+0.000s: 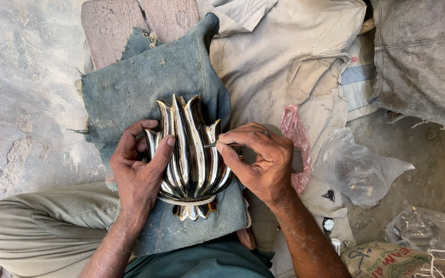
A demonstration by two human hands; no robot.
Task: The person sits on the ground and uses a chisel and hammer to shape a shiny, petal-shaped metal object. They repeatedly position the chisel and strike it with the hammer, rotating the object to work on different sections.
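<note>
Head view looked straight down on a person seated on the ground, a polished metal flame-shaped ornament point(190, 154) lying on a worn blue-grey cloth point(145, 82) spread over the lap and a stone slab point(130, 20). The left hand point(139, 167) was wrapped around the ornament's left side, thumb laid across the shining ribs, gripping it steady. The right hand point(258, 159) was closed in a pinch on a thin metal tool point(211, 145), its tip touching one of the right-hand ribs just below a pointed tip.

From where I stood it read as fine finishing work, scraping or chasing along a groove, with the piece already bright all over; I would judge it well along, though I could not tell how many ribs were left. The next stroke seemed to call for a firm hold from the left hand, so the curved, slippery piece did not rock on the cloth, and for light, controlled pressure on the tool so it would not skid off and scratch the mirror surface.

To the right lay a pink plastic bag point(294, 136), a clear plastic bag point(359, 167), and pale dusty sacks point(284, 56).
</note>
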